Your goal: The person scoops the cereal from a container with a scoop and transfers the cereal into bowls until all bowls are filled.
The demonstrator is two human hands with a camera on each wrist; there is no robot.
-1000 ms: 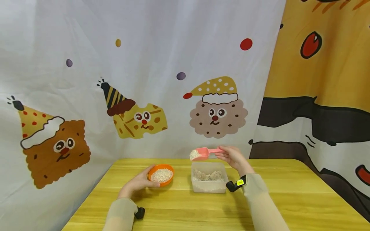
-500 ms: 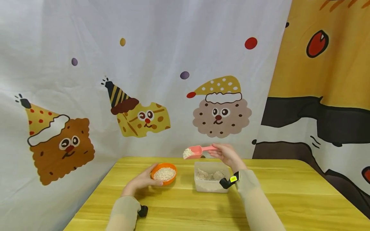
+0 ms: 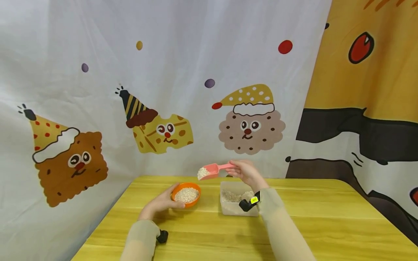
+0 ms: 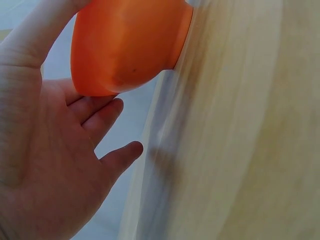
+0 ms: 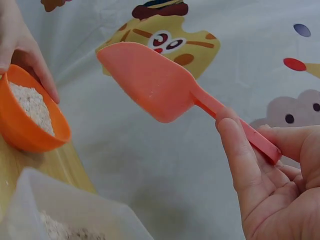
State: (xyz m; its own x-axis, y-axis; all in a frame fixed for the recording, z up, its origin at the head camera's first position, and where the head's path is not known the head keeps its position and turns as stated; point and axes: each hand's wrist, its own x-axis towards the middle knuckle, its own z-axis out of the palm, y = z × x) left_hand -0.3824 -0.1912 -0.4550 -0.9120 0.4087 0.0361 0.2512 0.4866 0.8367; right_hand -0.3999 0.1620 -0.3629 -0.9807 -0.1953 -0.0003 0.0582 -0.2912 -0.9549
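An orange bowl (image 3: 197, 200) of pale oat flakes (image 3: 186, 195) stands on the wooden table. My left hand (image 3: 161, 203) holds it from the left, thumb at the near side and fingers round the far side; the left wrist view shows the thumb and fingertips against the bowl's wall (image 4: 125, 45). Up in the air, between bowl and box, is a pink scoop (image 3: 212, 172) heaped with flakes. My right hand (image 3: 245, 172) pinches its handle, which slants across the fingers in the right wrist view. That view shows the scoop's underside (image 5: 150, 82), hiding its load.
A translucent plastic box (image 3: 231, 208) with more flakes stands right of the bowl, below my right forearm. Wooden table (image 3: 326, 214) surface stretches to the right and front. Behind it hangs a white cloth (image 3: 183, 65) printed with cartoon figures.
My right hand has carried the loaded scoop leftward from above the box toward the bowl. The left hand stays on the bowl; the head view has shifted slightly.
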